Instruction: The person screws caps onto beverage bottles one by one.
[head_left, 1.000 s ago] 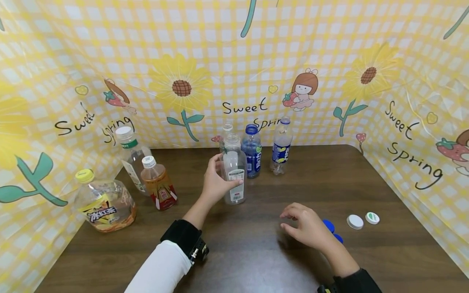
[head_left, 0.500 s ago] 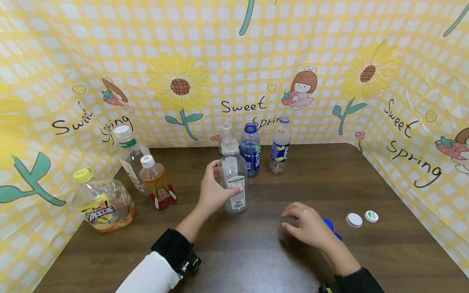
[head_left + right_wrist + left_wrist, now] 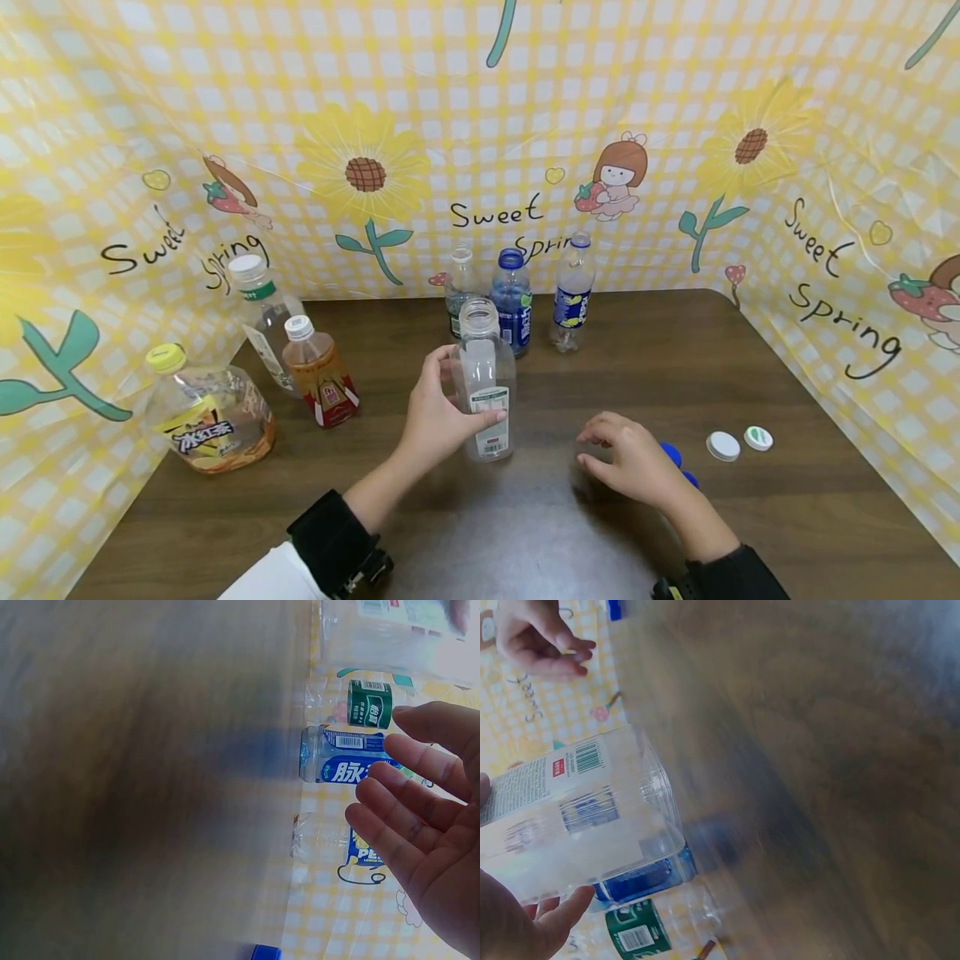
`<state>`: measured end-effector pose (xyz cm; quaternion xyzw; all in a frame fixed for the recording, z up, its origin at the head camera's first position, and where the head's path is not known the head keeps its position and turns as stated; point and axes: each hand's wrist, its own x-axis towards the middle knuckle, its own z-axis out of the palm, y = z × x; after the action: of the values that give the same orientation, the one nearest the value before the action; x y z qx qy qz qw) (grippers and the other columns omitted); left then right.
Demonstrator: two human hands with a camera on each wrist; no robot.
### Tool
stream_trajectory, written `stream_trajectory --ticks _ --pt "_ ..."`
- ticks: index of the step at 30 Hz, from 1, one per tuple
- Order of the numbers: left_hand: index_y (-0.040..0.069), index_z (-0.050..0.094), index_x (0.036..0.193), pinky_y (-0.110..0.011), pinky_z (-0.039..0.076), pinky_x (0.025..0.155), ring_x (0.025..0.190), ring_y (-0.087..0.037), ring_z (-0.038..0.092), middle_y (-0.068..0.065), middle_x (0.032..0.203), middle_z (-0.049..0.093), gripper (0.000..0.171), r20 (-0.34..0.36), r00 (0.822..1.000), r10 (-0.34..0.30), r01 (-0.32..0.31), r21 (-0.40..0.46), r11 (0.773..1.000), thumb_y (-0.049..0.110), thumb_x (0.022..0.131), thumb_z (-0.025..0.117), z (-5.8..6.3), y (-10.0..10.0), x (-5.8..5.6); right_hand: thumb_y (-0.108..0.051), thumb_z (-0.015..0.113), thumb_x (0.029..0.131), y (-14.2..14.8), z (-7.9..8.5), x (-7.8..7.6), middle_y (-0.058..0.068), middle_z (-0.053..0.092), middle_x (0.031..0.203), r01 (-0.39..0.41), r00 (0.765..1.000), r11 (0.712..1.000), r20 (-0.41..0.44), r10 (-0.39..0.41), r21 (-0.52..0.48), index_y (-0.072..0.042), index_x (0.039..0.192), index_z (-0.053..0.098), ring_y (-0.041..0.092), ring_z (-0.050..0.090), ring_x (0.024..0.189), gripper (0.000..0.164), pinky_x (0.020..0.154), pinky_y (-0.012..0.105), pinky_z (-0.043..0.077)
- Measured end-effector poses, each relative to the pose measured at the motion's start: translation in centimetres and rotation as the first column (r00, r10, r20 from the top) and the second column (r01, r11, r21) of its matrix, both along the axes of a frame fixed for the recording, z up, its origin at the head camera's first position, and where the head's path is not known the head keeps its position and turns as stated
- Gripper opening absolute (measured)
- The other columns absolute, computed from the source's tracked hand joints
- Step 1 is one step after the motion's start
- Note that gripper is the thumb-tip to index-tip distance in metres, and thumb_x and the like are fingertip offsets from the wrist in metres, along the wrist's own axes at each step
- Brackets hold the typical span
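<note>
My left hand (image 3: 446,408) grips a clear square plastic bottle (image 3: 480,375) around its middle, thumb across the white label. This bottle stands upright with no cap on its neck. Whether its base touches the table is hard to tell. In the left wrist view the bottle (image 3: 585,802) fills the lower left, with fingers around it. To the right, my right hand (image 3: 630,462) hovers low with relaxed, slightly bent fingers and nothing in them. Two blue caps (image 3: 671,454) lie just beside it, partly hidden by the hand.
Behind stand a small clear bottle (image 3: 461,283), a blue bottle (image 3: 512,304) and a clear blue-label bottle (image 3: 573,304), all uncapped. At left are capped bottles: yellow-capped (image 3: 210,417), red-label (image 3: 322,379) and green-necked (image 3: 262,325). Two white caps (image 3: 723,446) lie on the table (image 3: 810,525) at right.
My left hand has drawn the clear square bottle toward me and slightly right, away from the back bottles. The small clear bottle behind shows more. My right hand has stayed nearly still.
</note>
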<state>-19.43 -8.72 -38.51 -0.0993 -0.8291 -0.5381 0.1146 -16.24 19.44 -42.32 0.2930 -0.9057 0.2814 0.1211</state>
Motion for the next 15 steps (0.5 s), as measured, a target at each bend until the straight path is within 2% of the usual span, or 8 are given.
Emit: stream_trajectory --ticks 8,15 --pt "0.016 0.034 0.141 -0.045 0.053 0.089 0.114 -0.024 0.053 -0.007 0.124 0.052 0.103 -0.009 0.999 -0.052 0.052 -0.018 0.998 0.024 0.059 0.096 0.6 0.1 1.9 -0.009 0.077 0.081 0.1 0.0 0.0 0.0 0.063 0.094 0.0 1.0 1.0 -0.004 0.0 0.004 -0.006 0.091 0.069 0.018 0.061 0.081 0.013 0.07 0.032 0.053" --pt "0.015 0.034 0.142 -0.045 0.054 0.088 0.114 -0.025 0.053 -0.007 0.122 0.052 0.103 -0.025 0.997 -0.074 0.073 -0.028 0.997 0.023 0.06 0.095 0.9 -0.1 2.9 -0.007 0.078 0.079 0.6 -0.4 0.1 -0.002 0.063 0.092 -0.001 0.999 1.0 -0.034 0.001 -0.004 -0.006 0.09 0.069 0.017 0.06 0.079 0.014 0.068 0.03 0.052"
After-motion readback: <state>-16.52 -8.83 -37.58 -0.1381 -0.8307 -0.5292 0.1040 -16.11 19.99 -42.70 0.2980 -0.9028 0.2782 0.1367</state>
